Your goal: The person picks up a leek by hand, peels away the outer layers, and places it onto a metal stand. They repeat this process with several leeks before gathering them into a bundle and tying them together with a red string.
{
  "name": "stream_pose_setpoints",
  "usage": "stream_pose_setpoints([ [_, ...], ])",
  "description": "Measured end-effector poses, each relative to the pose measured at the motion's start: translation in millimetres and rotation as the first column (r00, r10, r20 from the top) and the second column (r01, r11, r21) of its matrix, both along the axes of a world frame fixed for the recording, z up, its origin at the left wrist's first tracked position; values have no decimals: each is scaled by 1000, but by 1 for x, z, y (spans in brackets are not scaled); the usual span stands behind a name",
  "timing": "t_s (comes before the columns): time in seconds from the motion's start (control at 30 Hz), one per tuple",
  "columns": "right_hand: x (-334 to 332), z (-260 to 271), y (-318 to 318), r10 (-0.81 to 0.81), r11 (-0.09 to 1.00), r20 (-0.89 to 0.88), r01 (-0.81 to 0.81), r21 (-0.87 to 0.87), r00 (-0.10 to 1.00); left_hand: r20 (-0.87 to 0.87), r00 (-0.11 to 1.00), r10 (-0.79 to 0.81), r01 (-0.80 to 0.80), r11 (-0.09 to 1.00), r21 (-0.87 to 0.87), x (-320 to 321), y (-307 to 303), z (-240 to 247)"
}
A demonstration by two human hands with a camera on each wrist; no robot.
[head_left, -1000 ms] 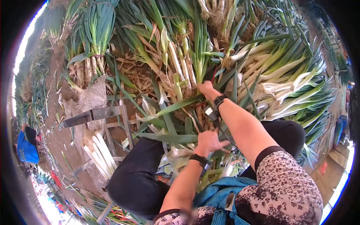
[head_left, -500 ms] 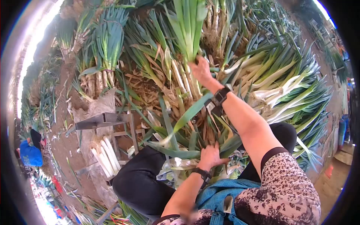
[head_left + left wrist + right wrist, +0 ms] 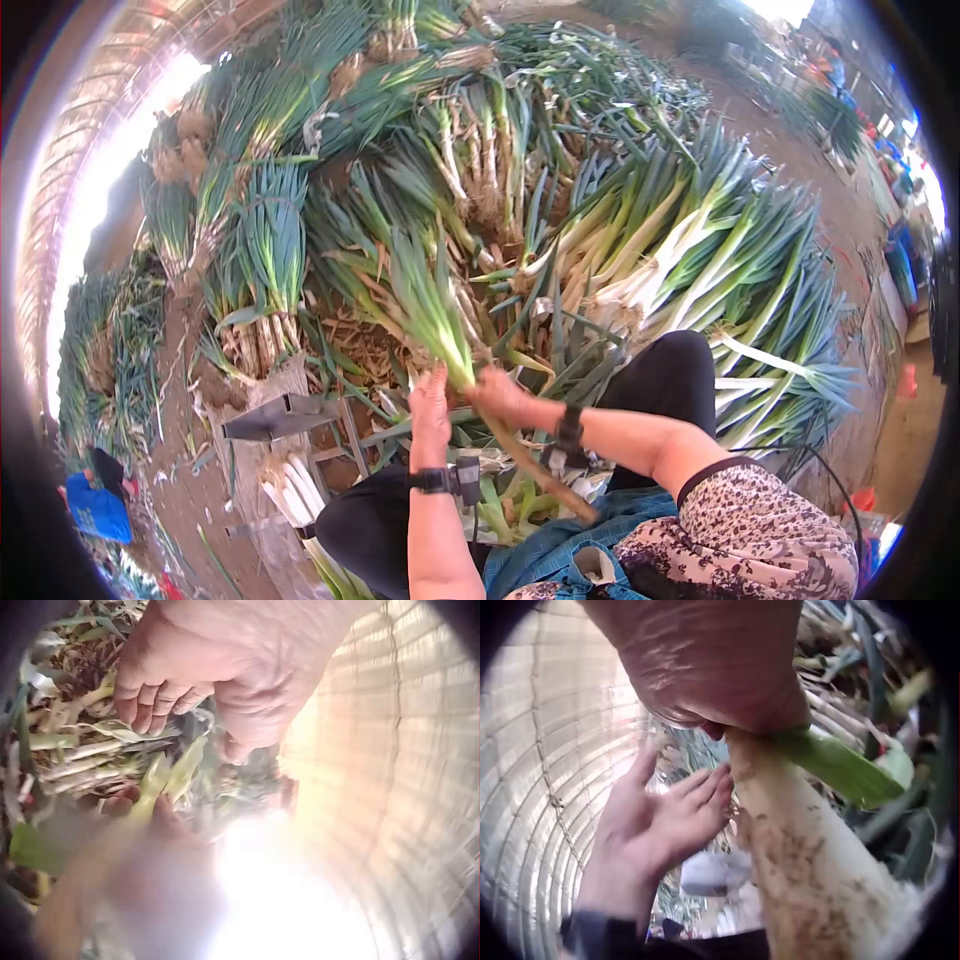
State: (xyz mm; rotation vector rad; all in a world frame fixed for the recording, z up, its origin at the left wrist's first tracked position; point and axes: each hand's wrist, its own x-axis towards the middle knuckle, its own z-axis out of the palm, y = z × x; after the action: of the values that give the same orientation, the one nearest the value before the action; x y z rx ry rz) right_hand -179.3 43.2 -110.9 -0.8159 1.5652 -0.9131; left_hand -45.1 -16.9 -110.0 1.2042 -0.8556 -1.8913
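A long leek [image 3: 530, 462] slants across the lap in the head view, its soiled pale stalk toward the body and its green leaves pointing away. My right hand [image 3: 508, 398] grips it where stalk meets leaves. The right wrist view shows the dirt-stained stalk [image 3: 802, 847] close up below that hand, with a green leaf [image 3: 847, 769] bent out sideways. Just left of the leek is my left hand [image 3: 430, 412]. In the right wrist view its palm [image 3: 660, 825] faces the leek, fingers extended and holding nothing.
Untrimmed leeks [image 3: 480, 180] lie ahead, and a pile of cleaner white-stalked leeks [image 3: 690, 250] spreads to the right. Tied bundles [image 3: 275, 250] are at far left. A metal stand [image 3: 285, 415] is beside the left knee, near several white stalks [image 3: 292, 490]. Loose leaves lie between the legs.
My right hand has lifted the leek from the heap and drawn it back over the lap. My left hand has risen from the loose leaves to beside it. The head view has tilted up.
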Motion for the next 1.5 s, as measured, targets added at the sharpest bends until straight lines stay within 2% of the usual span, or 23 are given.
stream_pose_setpoints([
  [0.1, -2, -6, 20, -14, 997, 92, 8, 71, 996, -319, 890, 326, -149, 869, 472, -17, 16, -57],
  [0.17, -2, -4, 18, 5, 997, 137, -16, 77, 991, -350, 887, 300, -147, 903, 403, -26, 14, -49],
  [0.23, -11, 17, 3, 117, 993, -105, -116, 16, 988, -384, 883, 270, -145, 934, 326, -37, 0, -33],
  [0.37, -30, 55, -34, -85, 973, 214, 34, 229, 973, -145, 972, 185, -154, 967, 202, -40, -17, -1],
  [0.5, -23, 15, -73, -218, 975, 72, 220, -21, 973, -354, 931, 91, -54, 992, 112, -43, -10, -1],
  [0.57, -18, -1, -72, -314, 945, -317, 260, -201, 895, -393, 898, 198, -135, 974, 181, -52, 6, 32],
  [0.63, -21, 32, -48, -311, 950, -334, 285, -126, 890, -409, 890, 203, -133, 972, 195, -55, 13, 28],
  [0.7, -31, 61, -25, -286, 919, -94, 301, 256, 954, -351, 893, 280, -204, 950, 238, -57, 25, 40],
  [0.73, -40, 53, -10, 331, 941, -570, -310, 136, 752, -344, 897, 276, -239, 960, 146, -51, 16, 4],
  [0.77, -53, 38, 9, 535, 555, -844, -763, 331, 24, -340, 900, 273, -236, 960, 147, -52, 16, 11],
  [0.8, -55, -26, 46, 703, 641, -551, -736, 219, 449, -332, 905, 265, -237, 964, 123, -57, 15, 26],
  [0.83, -52, -78, 71, 670, 741, -96, -653, 156, 736, -326, 910, 257, -240, 966, 93, -61, 11, 38],
  [0.87, -59, -65, 62, 670, 741, -98, -655, 150, 736, -325, 905, 275, -260, 962, 88, -66, 9, 42],
  [0.9, -74, -36, 48, 814, 516, -450, -813, 270, 367, -320, 906, 278, -265, 961, 86, -70, 9, 44],
  [0.93, -89, -4, 34, 741, 297, -664, -836, 462, -104, -334, 910, 247, -242, 969, 59, -74, 12, 44],
  [0.97, -103, 25, 17, 544, 634, -823, -722, 277, 162, -346, 915, 209, -213, 977, 26, -79, 13, 46],
  [1.0, -117, 53, -4, 387, 921, -288, -382, 75, 876, -309, 931, 194, -207, 978, -7, -88, 20, 54],
  [1.03, -124, 87, -16, 166, 986, -65, -165, 20, 984, -287, 942, 176, -179, 984, 16, -98, 22, 58],
  [1.2, -140, 86, -63, -152, 983, 164, 166, -74, 975, 44, 997, -68, 72, 993, -90, -129, 29, 69],
  [1.3, -141, 95, -64, -200, 951, 279, 255, -178, 939, 201, 980, 3, 42, 974, -221, -114, 40, 65],
  [1.33, -144, 98, -66, -235, 945, 299, 290, -154, 925, 76, 995, 60, -51, 991, -120, -116, 62, 75],
  [1.43, -170, 92, -91, -287, 928, 273, 338, -159, 918, 434, 890, -137, 168, 985, -33, -74, 124, -6],
  [1.5, -177, 107, -81, -234, 924, 331, 315, -216, 914, 691, 683, -237, 355, 934, -31, -27, 125, -82],
])
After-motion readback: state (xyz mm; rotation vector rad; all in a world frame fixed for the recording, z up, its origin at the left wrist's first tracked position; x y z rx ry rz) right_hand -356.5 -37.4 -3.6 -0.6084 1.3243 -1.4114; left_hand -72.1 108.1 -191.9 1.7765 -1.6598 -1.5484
